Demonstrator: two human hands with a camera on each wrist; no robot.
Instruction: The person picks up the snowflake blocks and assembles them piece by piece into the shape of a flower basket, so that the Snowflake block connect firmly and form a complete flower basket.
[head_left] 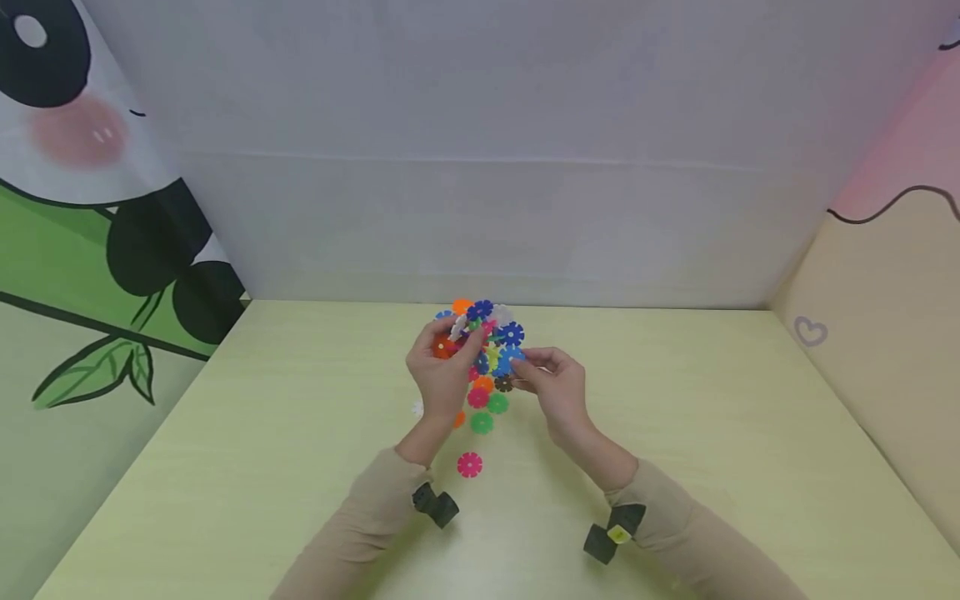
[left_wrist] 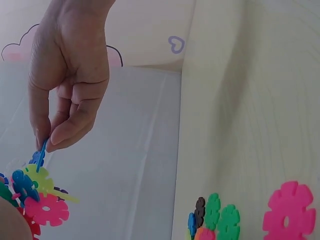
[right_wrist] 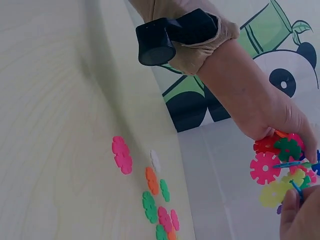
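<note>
A cluster of interlocked, notched plastic discs (head_left: 492, 354) in many colours is held up above the table. My left hand (head_left: 448, 371) grips it from the left, thumb in front. From the right, my right hand (head_left: 553, 387) pinches a blue notched disc (head_left: 510, 360) between thumb and fingertips, at the cluster's edge. In the left wrist view that blue disc (left_wrist: 42, 155) shows edge-on, right beside a yellow disc (left_wrist: 40, 177). The right wrist view shows pink discs (right_wrist: 265, 168) and a yellow disc (right_wrist: 272, 194) hanging low on the cluster.
Below the hands, loose discs lie on the pale table (head_left: 712, 433): a pink disc (head_left: 469, 465) nearest me, a green disc (head_left: 482, 422), and several others. A white disc (head_left: 417, 408) lies left of the left wrist. A grey-white panel (head_left: 480, 225) rises behind the table.
</note>
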